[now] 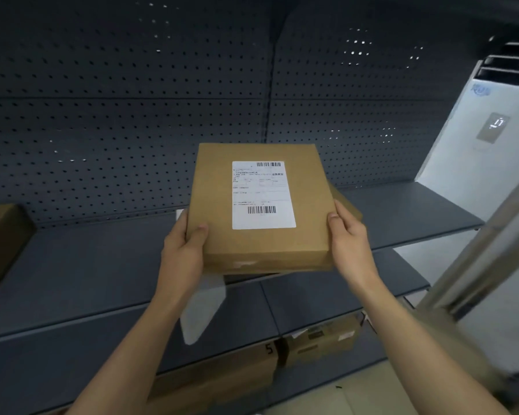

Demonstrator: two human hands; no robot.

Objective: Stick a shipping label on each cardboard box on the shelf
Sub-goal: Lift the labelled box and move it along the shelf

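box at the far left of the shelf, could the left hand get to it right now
Probably not yet. The left hand grips the labelled box together with the right hand. The shelf between it and the left box looks bare, so only the grip hinders it.

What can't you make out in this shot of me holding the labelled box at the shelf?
Head view only:
- Shipping label text: too small and blurred to read.
- Second box underneath: mostly hidden by the held cardboard box.
- Left box: cut off by the frame edge.
- Lower-shelf boxes: blurred, partly hidden by the shelf.
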